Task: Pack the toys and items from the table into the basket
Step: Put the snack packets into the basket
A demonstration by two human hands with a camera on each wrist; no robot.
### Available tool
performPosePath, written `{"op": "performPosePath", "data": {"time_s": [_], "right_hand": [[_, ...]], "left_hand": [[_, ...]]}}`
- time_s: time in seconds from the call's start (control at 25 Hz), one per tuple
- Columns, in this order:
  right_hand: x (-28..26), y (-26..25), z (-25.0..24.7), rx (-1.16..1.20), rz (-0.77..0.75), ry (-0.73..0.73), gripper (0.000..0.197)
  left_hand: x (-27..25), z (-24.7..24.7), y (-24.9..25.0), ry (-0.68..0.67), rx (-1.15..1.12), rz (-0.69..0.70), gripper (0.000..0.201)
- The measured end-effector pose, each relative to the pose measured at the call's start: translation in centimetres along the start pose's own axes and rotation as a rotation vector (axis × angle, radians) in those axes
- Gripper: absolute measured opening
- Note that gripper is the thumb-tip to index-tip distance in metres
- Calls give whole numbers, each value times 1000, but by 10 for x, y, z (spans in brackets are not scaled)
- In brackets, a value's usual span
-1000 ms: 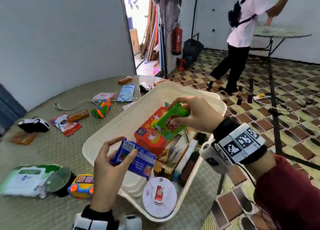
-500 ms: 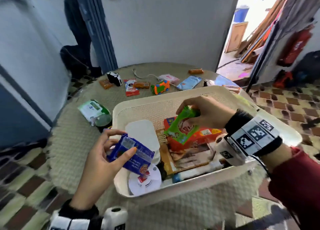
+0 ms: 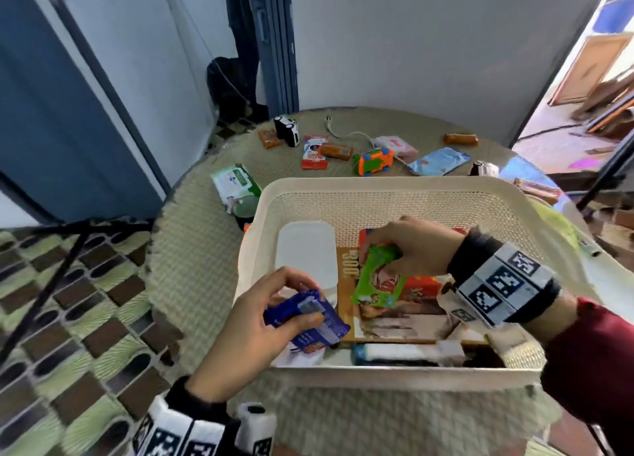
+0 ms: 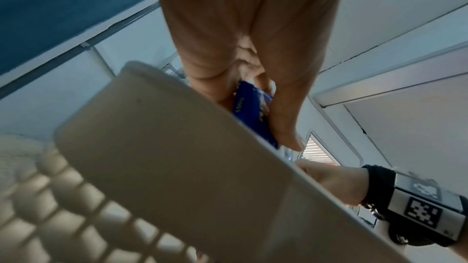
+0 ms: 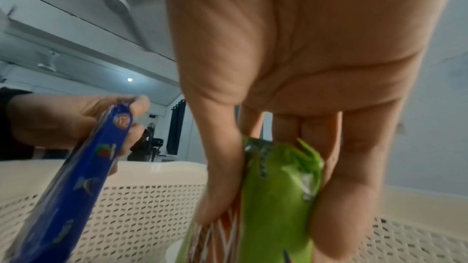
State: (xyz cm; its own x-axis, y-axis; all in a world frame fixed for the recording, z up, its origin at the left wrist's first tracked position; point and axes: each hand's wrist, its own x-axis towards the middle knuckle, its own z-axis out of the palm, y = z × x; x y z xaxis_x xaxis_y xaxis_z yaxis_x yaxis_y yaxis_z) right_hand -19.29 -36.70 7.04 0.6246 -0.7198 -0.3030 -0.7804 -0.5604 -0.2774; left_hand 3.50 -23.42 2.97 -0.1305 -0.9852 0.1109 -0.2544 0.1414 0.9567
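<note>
Cream mesh basket (image 3: 384, 195) sits on the woven counter (image 3: 192, 270). Inside: white lidded tub (image 3: 305, 253) at left, a picture book (image 3: 394, 322) lying flat, a red-orange box (image 3: 420, 284) partly under the right hand, a blue-ended tube (image 3: 394, 351) along the near wall.

Right hand (image 3: 417, 246) over the basket middle, fingers curled, pinching a green packet (image 3: 375, 282) by its top edge; packet hangs above the book. Left hand (image 3: 254, 332) at the basket's near-left corner, thumb and fingers gripping a blue packet (image 3: 310, 322) above the rim.

Outside the basket, on the far counter: wet-wipes pack (image 3: 235, 184), black-and-white toy car (image 3: 286, 130), red sachet (image 3: 314, 152), orange-green toy car (image 3: 374, 160), pink pack (image 3: 396, 145), light-blue pack (image 3: 437, 160), brown bars (image 3: 459, 139).

Against half a second ago: both grips unchanged. The blue packet has come further in over the basket corner; the green packet hangs lower. View now faces the counter more squarely.
</note>
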Motion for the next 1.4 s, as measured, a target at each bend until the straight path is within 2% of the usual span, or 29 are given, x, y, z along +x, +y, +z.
{"op": "performPosePath", "data": {"time_s": [0.2,0.32,0.44,0.6,0.68,0.8,0.92,1.04,1.16,1.28,1.32,1.4], "right_hand": [[10,18,11,20,-52,-61,31],[16,26,19,13,-100,-105,33],[22,36,24,5,-160,-145,35],[25,49,26,-24,-262,-192,34],[26,56,27,-32,-296,-205,36],[26,61,30,19,-311,-171,37],[24,54,41,156,-360,-123,31],[19,37,53,273,-432,-111,30],[15,27,59,376,-489,-85,29],[10,24,63,426,-537,-96,29],[9,23,65,429,-546,-104,30],[9,20,67,433,-539,-109,30]], "left_hand": [[-2,11,0,-62,114,-80,32],[-3,17,6,-55,116,-133,28],[-4,24,10,-25,283,-119,30],[-9,42,18,39,451,-175,33],[-9,50,23,110,592,-160,32],[-10,55,28,229,670,-213,34],[-16,59,32,339,641,-269,33],[-19,63,38,392,516,-234,34],[-21,67,38,404,477,-244,33],[-27,68,43,352,380,-271,18],[-29,68,45,341,342,-291,23],[-32,70,45,413,340,-331,29]]}}
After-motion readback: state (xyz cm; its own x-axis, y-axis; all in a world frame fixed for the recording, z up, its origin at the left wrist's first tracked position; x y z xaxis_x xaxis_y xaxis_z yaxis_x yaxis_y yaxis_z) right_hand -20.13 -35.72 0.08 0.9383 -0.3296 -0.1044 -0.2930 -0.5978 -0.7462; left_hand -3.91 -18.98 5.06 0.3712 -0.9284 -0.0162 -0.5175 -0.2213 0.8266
